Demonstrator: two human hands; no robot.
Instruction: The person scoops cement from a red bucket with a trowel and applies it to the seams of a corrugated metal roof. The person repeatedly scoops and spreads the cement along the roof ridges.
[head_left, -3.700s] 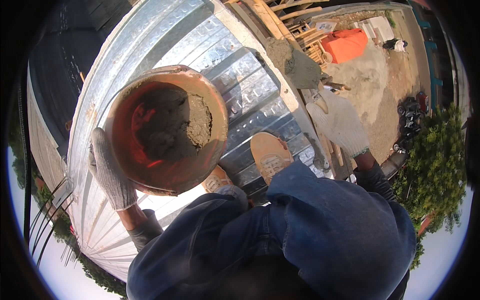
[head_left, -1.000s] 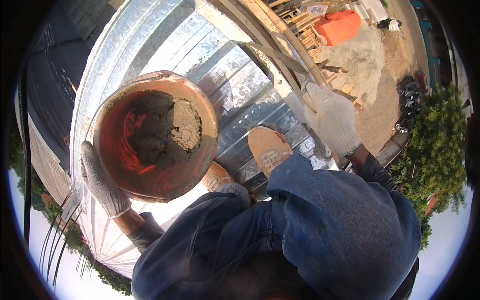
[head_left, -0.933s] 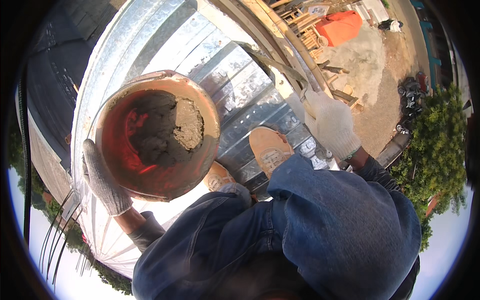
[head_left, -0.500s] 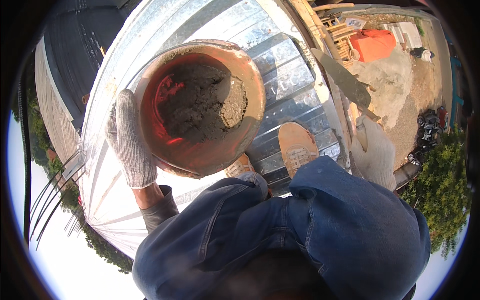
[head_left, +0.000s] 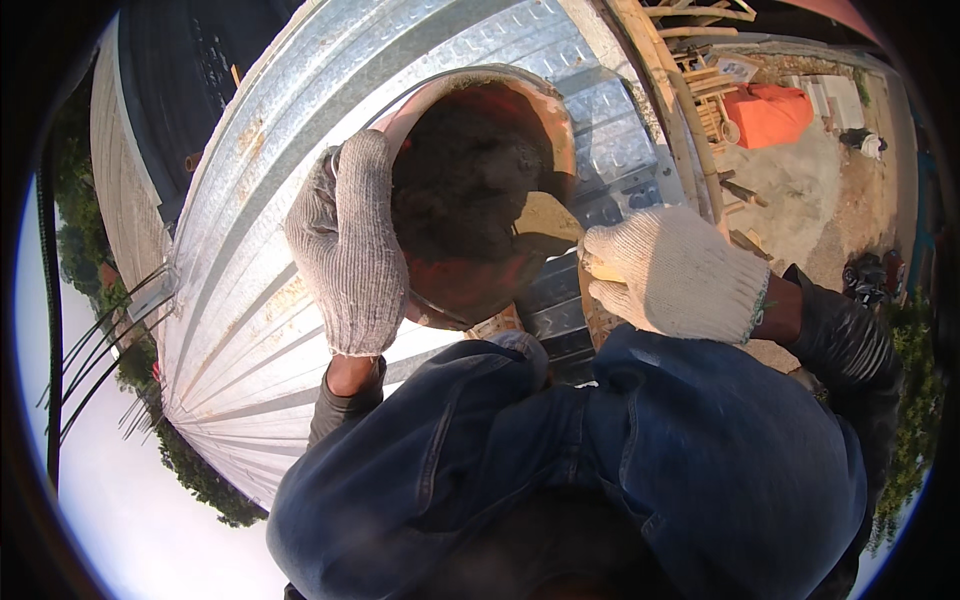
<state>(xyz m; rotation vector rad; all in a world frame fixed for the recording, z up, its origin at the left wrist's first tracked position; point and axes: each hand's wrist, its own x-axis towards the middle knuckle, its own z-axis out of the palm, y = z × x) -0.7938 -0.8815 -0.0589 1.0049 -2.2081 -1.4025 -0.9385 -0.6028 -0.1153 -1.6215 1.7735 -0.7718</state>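
Note:
A red bucket (head_left: 460, 290) with a mortar-crusted rim stands tilted on the metal sheeting, in front of my knees. Wet grey mortar (head_left: 465, 170) lies inside it, mostly in shadow. My left hand (head_left: 350, 240), in a white knitted glove, is closed on the bucket's left rim. In my gloved right hand (head_left: 670, 270) is the handle of a trowel (head_left: 546, 224), fingers wrapped round it. The trowel's blade reaches over the bucket's right side into the mortar; how deep its tip goes is hidden.
Ribbed metal sheeting (head_left: 260, 200) spreads under the bucket and my shoes. A wooden edge (head_left: 665, 80) runs along its right side, with a drop to the ground beyond. Down there lie an orange tarp (head_left: 768, 113) and bamboo poles. Thin rods (head_left: 110, 340) stick out at the left.
My right hand has swung in from beyond the right edge, bringing the trowel into the bucket. The bucket sits further right in view and tilts more, with my left hand still on its rim.

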